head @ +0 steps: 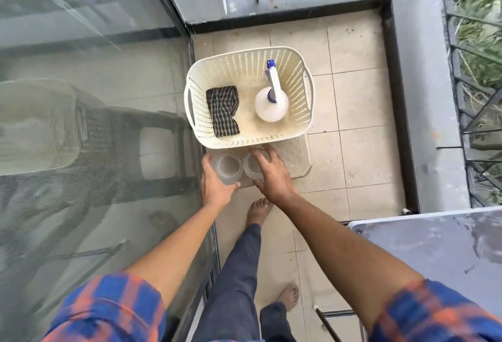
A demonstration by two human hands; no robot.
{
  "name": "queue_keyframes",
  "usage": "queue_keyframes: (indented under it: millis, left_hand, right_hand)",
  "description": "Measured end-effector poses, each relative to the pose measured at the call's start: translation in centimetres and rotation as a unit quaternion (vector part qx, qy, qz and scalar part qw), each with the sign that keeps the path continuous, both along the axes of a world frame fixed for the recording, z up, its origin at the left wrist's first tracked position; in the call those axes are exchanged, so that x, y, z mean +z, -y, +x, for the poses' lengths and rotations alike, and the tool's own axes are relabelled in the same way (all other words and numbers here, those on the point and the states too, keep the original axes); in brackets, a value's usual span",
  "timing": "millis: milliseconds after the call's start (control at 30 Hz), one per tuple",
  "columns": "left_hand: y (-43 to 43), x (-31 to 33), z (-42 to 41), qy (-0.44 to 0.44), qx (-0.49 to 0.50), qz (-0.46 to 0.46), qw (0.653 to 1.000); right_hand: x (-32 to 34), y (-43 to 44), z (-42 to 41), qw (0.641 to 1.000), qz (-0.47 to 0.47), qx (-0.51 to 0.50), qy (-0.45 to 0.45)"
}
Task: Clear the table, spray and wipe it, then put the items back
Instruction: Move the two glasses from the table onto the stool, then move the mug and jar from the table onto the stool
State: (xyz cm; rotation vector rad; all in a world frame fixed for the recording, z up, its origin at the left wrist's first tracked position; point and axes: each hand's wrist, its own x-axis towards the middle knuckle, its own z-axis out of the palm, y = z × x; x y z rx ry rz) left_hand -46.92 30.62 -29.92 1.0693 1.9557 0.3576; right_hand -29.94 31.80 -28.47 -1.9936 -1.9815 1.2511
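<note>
Two clear glasses stand side by side on a beige stool [303, 170], just in front of a cream basket [298, 129]. My left hand [217, 186] grips the left glass [227, 168] from its left side. My right hand [271, 176] curls over the right glass [254, 169] from above. Inside the basket lie a folded checked cloth [222, 110] and a white spray bottle [271, 102] with a blue nozzle. The grey table [434, 254] shows at the lower right, its top wet and streaked.
A glass sliding door [95, 124] runs along the left, with a chair behind it. A low grey wall and black railing [467, 97] close the balcony on the right. My bare feet stand on the beige floor tiles [361, 97].
</note>
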Motion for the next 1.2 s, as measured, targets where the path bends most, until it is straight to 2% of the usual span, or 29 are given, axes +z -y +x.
queue_keyframes:
  millis: [133,233,300,367,467,633,767,933,1067,1133,1200]
  left_hand:
    - [0.0,0.8,-0.3,0.01,0.012,-0.022,1.0]
    - [0.5,3.3,-0.4,-0.029,0.001,0.007,1.0]
    - [0.9,5.2,-0.4,-0.05,-0.002,0.06,0.997]
    - [1.3,7.8,0.2,-0.046,-0.016,0.103,0.993]
    - [1.3,11.1,2.1,-0.001,-0.055,0.151,0.987]
    - [2.6,15.9,9.7,0.075,-0.188,0.136,0.97]
    - [5.3,19.2,19.9,0.124,-0.311,0.131,0.933]
    - [12.6,22.0,32.5,0.183,-0.499,0.148,0.834]
    - [19.2,21.4,40.0,0.171,-0.626,0.148,0.746]
    - [22.0,20.9,43.3,0.134,-0.659,0.117,0.731]
    - [24.7,21.1,46.1,0.108,-0.651,0.076,0.747]
  right_hand:
    - [1.1,-0.5,0.4,0.999,-0.041,0.023,0.002]
    - [3.5,0.3,1.3,0.999,-0.043,-0.008,-0.001]
    - [5.3,1.1,2.0,0.995,-0.049,-0.076,-0.029]
    - [8.1,2.6,3.5,0.977,-0.05,-0.186,-0.089]
    - [12.2,5.3,6.0,0.949,-0.028,-0.273,-0.157]
    - [18.2,14.3,12.1,0.906,0.043,-0.392,-0.155]
    - [20.5,24.2,17.4,0.836,0.076,-0.524,-0.142]
    - [20.7,37.3,23.5,0.723,0.094,-0.68,-0.074]
    - [21.0,44.4,27.5,0.616,0.137,-0.775,-0.029]
    - [21.1,46.7,29.4,0.565,0.173,-0.806,0.016]
    - [21.4,48.8,31.3,0.502,0.206,-0.838,0.054]
